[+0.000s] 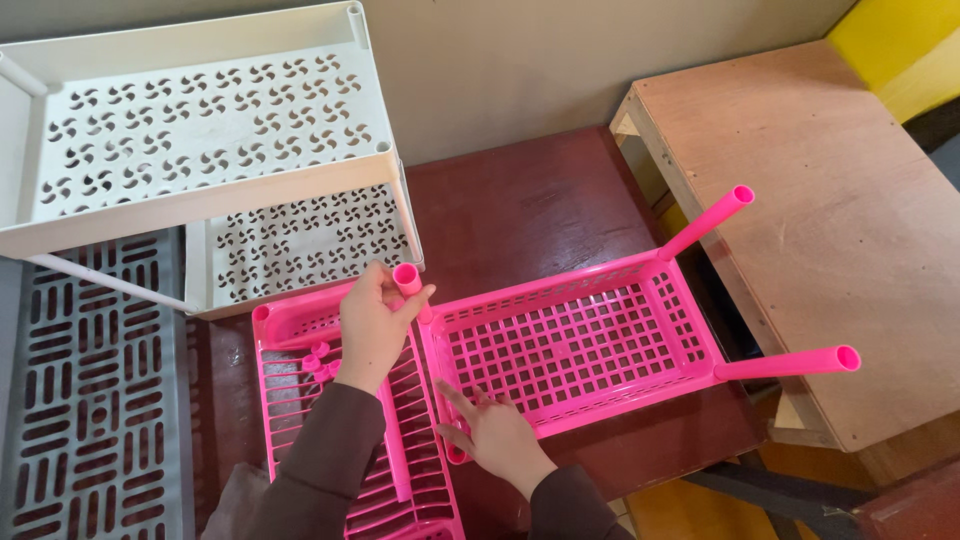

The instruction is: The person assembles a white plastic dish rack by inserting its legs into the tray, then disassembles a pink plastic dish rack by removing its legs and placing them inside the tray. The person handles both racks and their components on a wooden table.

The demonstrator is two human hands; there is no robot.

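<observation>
Left hand (372,322) pinches top of pink tube (408,281) standing at corner of pink grid basket (575,345). Right hand (492,428) open, fingers spread, touching basket's near rim. Basket at desk (530,205) middle; pink slotted rack (300,400) beside it, white perforated shelf (200,130) at far left corner

A bright pink plastic tray (570,345) with a square-grid base looks smooth and slightly glossy, as do its pink plastic tubes (708,222). The left hand (372,322) closes on a short pink plastic tube (408,279); the right hand (492,428) rests flat on the tray's near edge. A pink plastic slatted rack (400,480) looks equally shiny. Near the far left corner, a white plastic shelf unit (200,130) is matt and scuffed. The dark red tabletop (530,210) is polished, worn wood. A pale plywood board (840,230) looks raw and matt. Both sleeves (320,470) are soft brown cloth.
</observation>
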